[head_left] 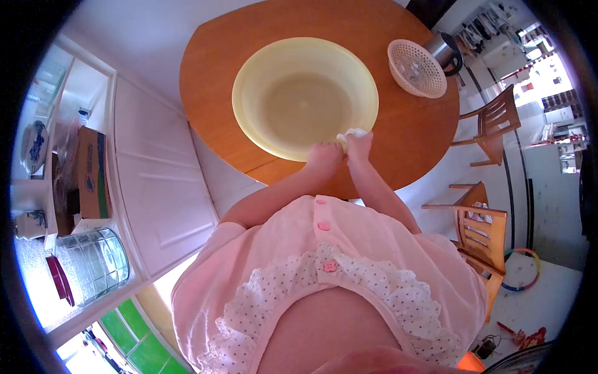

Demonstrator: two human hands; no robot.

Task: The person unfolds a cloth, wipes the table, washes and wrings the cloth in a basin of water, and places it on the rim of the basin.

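Observation:
A large pale yellow basin (246,118) stands on the wooden table, with cloudy, brownish water (304,106) in its bottom. At its near rim, my right hand (360,147) is closed around a white cloth (352,133); part of the cloth sticks out above the fingers. My left hand (325,156) is closed right beside it, over the near rim. What lies inside the left fingers is hidden, so I cannot tell whether it grips the cloth or the rim.
On the round table (208,75), a pale perforated basket (417,68) with something clear inside stands at the right, beside a dark metal kettle (443,50). Wooden chairs (476,224) stand to the right. A shelf cabinet (149,168) is at the left.

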